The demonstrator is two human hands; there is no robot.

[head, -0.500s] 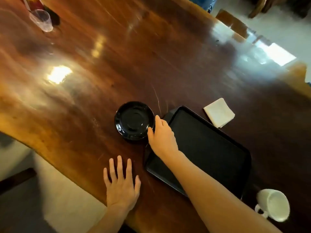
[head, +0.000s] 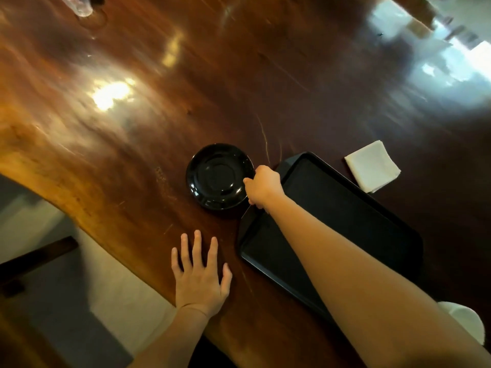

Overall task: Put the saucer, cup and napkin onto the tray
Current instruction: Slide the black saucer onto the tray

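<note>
Black: one saucer (head: 219,176), one tray (head: 345,208).

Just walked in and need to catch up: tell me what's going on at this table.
A person is clearing things onto a black tray on a wooden table. Their right hand is closed on the near rim of a black saucer, which sits on the table just left of the tray. The left hand lies flat on the table, holding nothing. The tray is bare; the white napkin lies beyond it and the white cup shows partly behind the right forearm.
</note>
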